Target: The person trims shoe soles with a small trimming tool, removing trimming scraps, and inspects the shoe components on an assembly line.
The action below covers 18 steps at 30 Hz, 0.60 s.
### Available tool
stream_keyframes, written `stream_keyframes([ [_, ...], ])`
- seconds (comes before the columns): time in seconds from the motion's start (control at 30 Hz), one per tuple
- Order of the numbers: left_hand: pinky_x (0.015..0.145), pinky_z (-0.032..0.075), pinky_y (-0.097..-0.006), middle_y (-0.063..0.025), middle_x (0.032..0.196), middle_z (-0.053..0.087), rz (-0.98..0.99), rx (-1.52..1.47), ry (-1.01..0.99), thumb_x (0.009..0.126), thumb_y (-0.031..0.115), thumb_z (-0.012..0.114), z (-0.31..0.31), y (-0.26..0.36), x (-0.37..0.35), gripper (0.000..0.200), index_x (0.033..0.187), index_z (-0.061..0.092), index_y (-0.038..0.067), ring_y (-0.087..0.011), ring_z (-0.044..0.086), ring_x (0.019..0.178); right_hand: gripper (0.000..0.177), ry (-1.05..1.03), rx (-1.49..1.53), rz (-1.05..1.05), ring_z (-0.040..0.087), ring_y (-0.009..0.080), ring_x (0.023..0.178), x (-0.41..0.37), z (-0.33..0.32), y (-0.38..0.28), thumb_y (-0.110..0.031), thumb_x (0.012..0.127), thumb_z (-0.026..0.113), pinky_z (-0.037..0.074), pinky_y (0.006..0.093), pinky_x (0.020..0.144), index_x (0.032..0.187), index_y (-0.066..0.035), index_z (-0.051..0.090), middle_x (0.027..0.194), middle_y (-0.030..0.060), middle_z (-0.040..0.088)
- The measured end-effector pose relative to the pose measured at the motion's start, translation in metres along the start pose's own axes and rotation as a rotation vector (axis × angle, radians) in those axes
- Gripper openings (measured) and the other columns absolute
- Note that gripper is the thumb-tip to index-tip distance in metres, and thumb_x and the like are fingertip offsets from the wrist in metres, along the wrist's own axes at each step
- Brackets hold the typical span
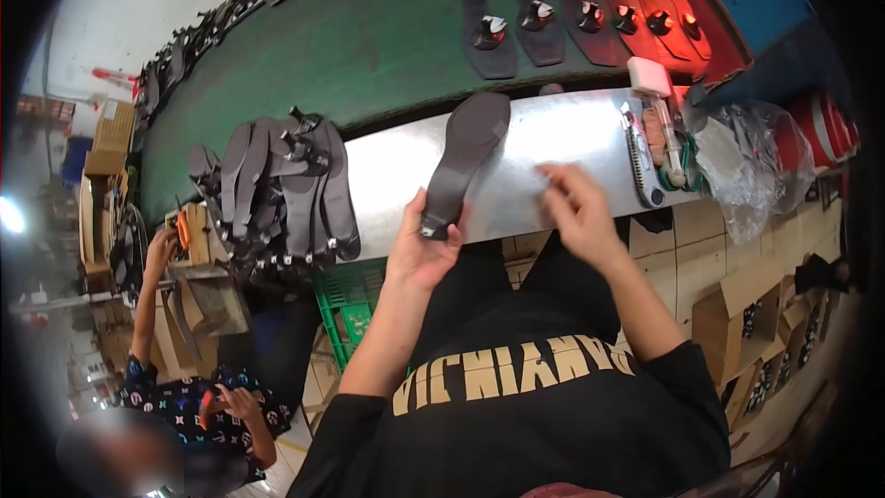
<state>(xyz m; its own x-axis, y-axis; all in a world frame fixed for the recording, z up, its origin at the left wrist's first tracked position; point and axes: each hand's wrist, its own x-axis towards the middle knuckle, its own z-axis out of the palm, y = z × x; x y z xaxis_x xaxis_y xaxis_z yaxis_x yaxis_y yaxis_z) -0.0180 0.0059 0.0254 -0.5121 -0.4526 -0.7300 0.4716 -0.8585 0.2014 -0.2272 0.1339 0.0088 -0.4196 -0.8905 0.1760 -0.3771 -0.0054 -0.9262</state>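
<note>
My left hand [422, 254] is closed on the narrow end of a dark grey shoe sole [468, 143]. The sole is tilted up over the metal work surface [392, 166], its wide end pointing away from me. To the right of it, my right hand [583, 221] is over the near edge of the metal surface, apart from the sole. Motion blurs its fingers, but they look spread, and nothing shows between them. A pile of similar dark soles [286, 184] lies to the left, several with small shiny pieces at their ends.
Several soles with straps [489, 32] lie in a row on the green belt [369, 46], under red light at the right. A utility knife [638, 152], a white block [649, 77] and a plastic bag [751, 161] are at right. At left, another person [198, 406] holds orange-handled tools.
</note>
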Motion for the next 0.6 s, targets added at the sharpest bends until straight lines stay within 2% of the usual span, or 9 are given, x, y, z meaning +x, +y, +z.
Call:
stream_keyframes([
  [0.07, 0.058, 0.051, -0.0235, -0.0050, 0.102, 0.064, -0.079, -0.036, -0.028, 0.087, 0.031, 0.068, 0.003, -0.006, 0.007, 0.031, 0.106, 0.059, 0.009, -0.0221, 0.064, 0.091, 0.045, -0.287, 0.273, 0.249, 0.052, 0.0089, 0.066, -0.013, 0.012, -0.041, -0.002, 0.090, 0.048, 0.043, 0.0240, 0.065, 0.134, -0.009, 0.051, 0.075, 0.0036, 0.060],
  [0.1, 0.051, 0.047, -0.0206, -0.0045, 0.093, 0.066, -0.067, -0.033, 0.028, 0.088, 0.033, 0.065, 0.007, -0.011, 0.009, 0.028, 0.102, 0.063, 0.009, -0.0165, 0.063, 0.082, 0.052, -0.278, 0.387, 0.173, 0.052, 0.0066, 0.063, -0.019, 0.028, -0.036, -0.003, 0.090, 0.049, 0.044, 0.0232, 0.065, 0.141, -0.012, 0.044, 0.070, 0.0009, 0.061],
  [0.13, 0.049, 0.045, -0.0201, -0.0044, 0.092, 0.066, -0.080, -0.027, 0.001, 0.089, 0.034, 0.064, 0.008, -0.013, 0.012, 0.028, 0.101, 0.063, 0.009, -0.0161, 0.063, 0.080, 0.055, -0.346, 0.416, 0.252, 0.053, 0.0070, 0.065, -0.020, 0.030, -0.042, -0.002, 0.089, 0.048, 0.044, 0.0235, 0.066, 0.143, -0.011, 0.041, 0.072, 0.0019, 0.061],
  [0.2, 0.044, 0.039, -0.0190, -0.0041, 0.089, 0.066, -0.107, -0.014, -0.052, 0.090, 0.036, 0.063, 0.008, -0.018, 0.014, 0.028, 0.099, 0.063, 0.010, -0.0154, 0.062, 0.077, 0.054, -0.329, 0.526, 0.304, 0.052, 0.0071, 0.065, -0.022, 0.040, -0.043, -0.001, 0.089, 0.049, 0.044, 0.0233, 0.065, 0.142, -0.010, 0.042, 0.071, 0.0023, 0.060],
  [0.3, 0.042, 0.032, -0.0206, 0.0009, 0.086, 0.065, -0.096, 0.000, -0.034, 0.087, 0.035, 0.068, 0.014, -0.021, 0.006, 0.023, 0.096, 0.061, 0.014, -0.0090, 0.058, 0.071, 0.051, -0.272, 0.400, 0.192, 0.052, 0.0074, 0.067, -0.026, 0.047, -0.026, -0.003, 0.091, 0.050, 0.043, 0.0231, 0.063, 0.141, -0.007, 0.043, 0.070, 0.0019, 0.058],
  [0.4, 0.041, 0.032, -0.0202, 0.0014, 0.081, 0.064, -0.100, 0.021, -0.042, 0.088, 0.035, 0.066, 0.010, -0.023, 0.006, 0.024, 0.095, 0.061, 0.013, -0.0084, 0.056, 0.066, 0.046, -0.213, 0.419, 0.185, 0.050, 0.0073, 0.063, -0.023, 0.046, -0.023, -0.005, 0.094, 0.050, 0.042, 0.0221, 0.060, 0.139, -0.004, 0.045, 0.071, 0.0006, 0.056],
  [0.43, 0.041, 0.032, -0.0204, 0.0008, 0.080, 0.064, -0.041, 0.078, -0.039, 0.090, 0.036, 0.064, 0.011, -0.023, 0.004, 0.025, 0.095, 0.061, 0.012, -0.0083, 0.055, 0.063, 0.044, -0.272, 0.536, 0.267, 0.047, 0.0064, 0.058, -0.021, 0.042, -0.023, -0.006, 0.095, 0.049, 0.040, 0.0210, 0.053, 0.139, -0.003, 0.044, 0.071, -0.0002, 0.055],
  [0.53, 0.041, 0.034, -0.0210, -0.0014, 0.077, 0.063, 0.203, 0.277, -0.076, 0.094, 0.040, 0.057, 0.016, -0.021, 0.005, 0.032, 0.094, 0.061, 0.008, -0.0083, 0.053, 0.056, 0.044, -0.316, 0.989, 0.590, 0.046, 0.0049, 0.055, -0.018, 0.033, -0.025, -0.007, 0.096, 0.048, 0.036, 0.0191, 0.046, 0.140, -0.003, 0.043, 0.071, -0.0005, 0.053],
  [0.6, 0.041, 0.035, -0.0213, -0.0033, 0.076, 0.063, 0.454, 0.442, -0.150, 0.097, 0.044, 0.051, 0.013, -0.021, 0.007, 0.040, 0.093, 0.061, 0.005, -0.0086, 0.051, 0.051, 0.052, -0.396, 0.909, 0.571, 0.046, 0.0044, 0.053, -0.017, 0.032, -0.034, -0.009, 0.096, 0.049, 0.033, 0.0171, 0.042, 0.145, -0.007, 0.034, 0.070, 0.0006, 0.052],
])
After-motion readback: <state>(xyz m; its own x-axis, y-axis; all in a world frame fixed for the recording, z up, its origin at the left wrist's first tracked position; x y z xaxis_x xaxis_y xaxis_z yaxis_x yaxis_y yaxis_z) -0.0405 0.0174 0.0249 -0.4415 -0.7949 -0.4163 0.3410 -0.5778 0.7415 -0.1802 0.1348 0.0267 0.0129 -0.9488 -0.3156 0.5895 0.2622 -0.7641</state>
